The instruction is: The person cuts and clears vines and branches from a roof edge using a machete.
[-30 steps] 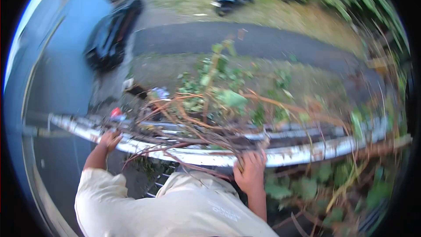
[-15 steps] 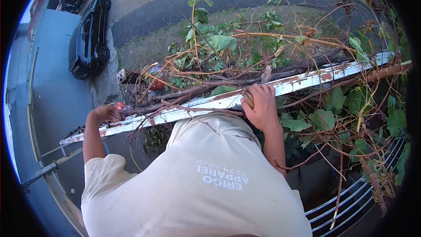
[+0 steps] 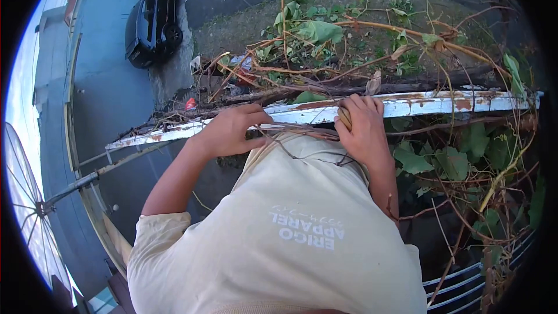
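Observation:
My left hand (image 3: pixel 232 131) is over the near side of the white, rust-marked beam (image 3: pixel 302 115), beside thin brown stems (image 3: pixel 305 132) that run across my waist. Its thumb and fingers are apart around the stem ends, partly hiding them. My right hand (image 3: pixel 365 125) rests against the beam further right, its fingers curled round a small yellow-brown object (image 3: pixel 344 117); most of that object is hidden in the palm. Cut branches and a wilted leaf (image 3: pixel 321 31) lie beyond the beam.
Leafy vines (image 3: pixel 452 163) hang at the right, above curved white bars (image 3: pixel 459 293). A dark car (image 3: pixel 152 17) is parked on the ground at upper left. A metal pipe (image 3: pixel 81 182) and a satellite dish (image 3: pixel 35 212) are at the left. A red item (image 3: pixel 190 103) lies beyond the beam.
My left hand has moved right, from the beam's left part to the stems at my waist. My right hand keeps its hold. The view has shifted, and the car and beam appear higher.

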A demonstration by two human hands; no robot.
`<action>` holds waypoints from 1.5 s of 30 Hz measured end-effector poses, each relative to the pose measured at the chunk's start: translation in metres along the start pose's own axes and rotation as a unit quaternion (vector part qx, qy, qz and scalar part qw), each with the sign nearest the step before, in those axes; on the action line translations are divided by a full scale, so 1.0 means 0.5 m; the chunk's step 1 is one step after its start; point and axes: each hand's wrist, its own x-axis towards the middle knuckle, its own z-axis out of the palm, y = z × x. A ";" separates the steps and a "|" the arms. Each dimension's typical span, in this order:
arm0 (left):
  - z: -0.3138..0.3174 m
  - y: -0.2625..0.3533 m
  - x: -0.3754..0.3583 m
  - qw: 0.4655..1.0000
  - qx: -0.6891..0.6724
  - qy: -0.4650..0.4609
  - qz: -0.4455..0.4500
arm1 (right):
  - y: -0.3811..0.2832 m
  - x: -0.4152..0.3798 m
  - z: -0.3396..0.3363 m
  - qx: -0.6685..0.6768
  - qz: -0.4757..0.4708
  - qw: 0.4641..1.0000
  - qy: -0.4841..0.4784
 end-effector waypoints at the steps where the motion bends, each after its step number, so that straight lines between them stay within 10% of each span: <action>1: 0.001 -0.004 0.002 1.000 -0.009 -0.001 -0.016 | 0.004 -0.002 0.000 -0.005 0.001 1.000 -0.005; 4: 0.013 0.005 0.008 0.995 0.041 0.091 0.022 | 0.006 -0.005 0.001 0.001 -0.011 1.000 0.017; 10: 0.007 0.007 0.023 0.995 0.022 -0.100 -0.019 | 0.012 -0.016 -0.002 0.009 -0.004 1.000 0.004; 29: -0.354 0.079 0.096 0.945 0.028 -0.222 0.237 | -0.061 0.078 -0.087 0.006 0.192 0.965 -0.181; 37: -0.395 -0.023 0.299 0.909 0.002 -0.288 0.302 | -0.083 0.166 -0.141 0.016 0.285 0.902 -0.324; 45: -0.347 -0.225 0.401 0.919 -0.219 -0.249 0.214 | -0.035 0.297 -0.336 -0.062 0.333 0.911 -0.234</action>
